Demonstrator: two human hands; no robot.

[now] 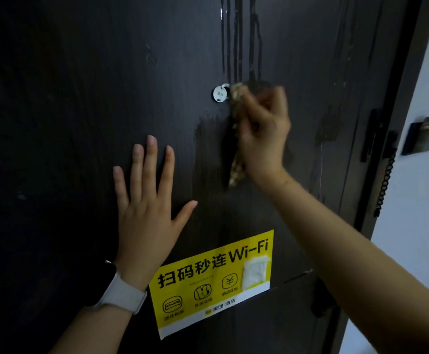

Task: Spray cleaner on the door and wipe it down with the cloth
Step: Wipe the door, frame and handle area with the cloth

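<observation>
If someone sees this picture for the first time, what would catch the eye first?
The yellow Wi-Fi sticker low on the dark door stands out most. Above it, the right hand grips a cloth beside the peephole, while the left hand presses flat on the door. Wet streaks run down from the top.

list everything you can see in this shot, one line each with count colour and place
door: one, dark wood grain, fills most of the view, wet streaks near the top
peephole cover: one, silver, round, upper middle of the door
cloth: one, tan speckled, against the door just right of the peephole cover
Wi-Fi sticker: one, yellow with black print, lower middle of the door
coiled cord: one, black, at the door's right edge
wall panel: one, dark, on the white wall at right
watch: one, white band, on the left wrist
left hand: flat on the door, fingers spread
right hand: grips the cloth, blurred
</observation>
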